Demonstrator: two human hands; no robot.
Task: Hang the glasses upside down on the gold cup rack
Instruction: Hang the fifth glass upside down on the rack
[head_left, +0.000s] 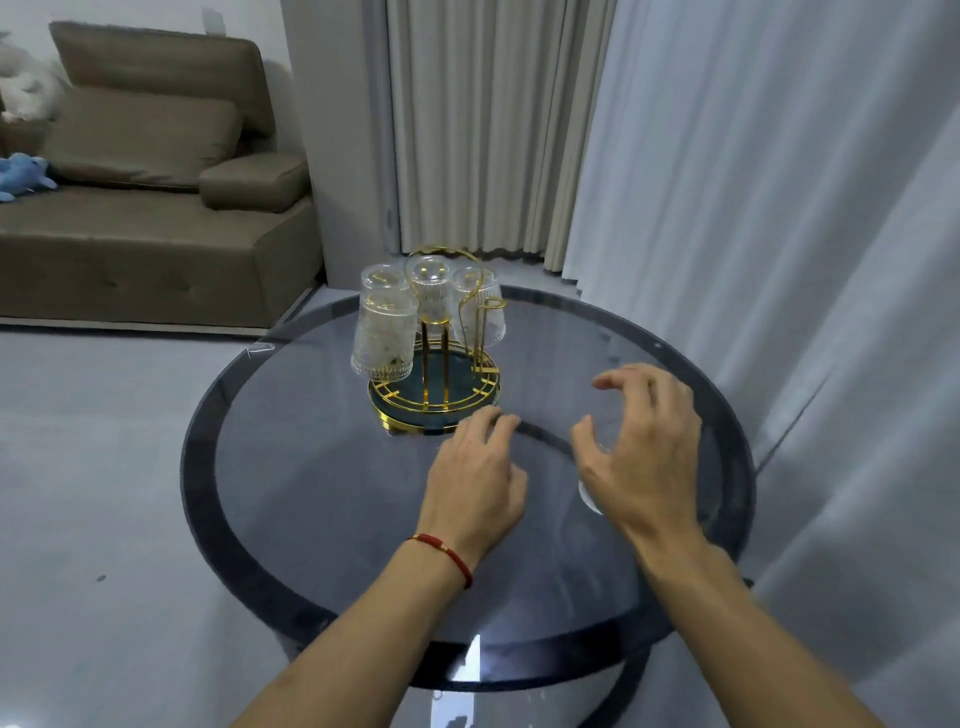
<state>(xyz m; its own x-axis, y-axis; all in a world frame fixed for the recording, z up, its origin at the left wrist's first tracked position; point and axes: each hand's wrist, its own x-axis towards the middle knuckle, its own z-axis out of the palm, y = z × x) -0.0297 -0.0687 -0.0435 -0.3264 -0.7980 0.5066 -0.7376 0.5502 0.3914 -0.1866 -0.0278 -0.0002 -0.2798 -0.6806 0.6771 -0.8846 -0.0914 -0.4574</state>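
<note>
Four glasses (384, 335) hang upside down on the gold rack (435, 400); one glass (592, 491) is left.
Right hand (641, 452) hovers with its grip apart over that last glass on the tabletop (322, 467); left hand (475, 478) rests empty, fingers loose, near the rack's base.

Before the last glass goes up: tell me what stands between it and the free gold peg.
Nothing visible does. The glass sits under the right hand on the table; bare tabletop lies between it and the free peg on the rack. The left hand is beside that path.
</note>
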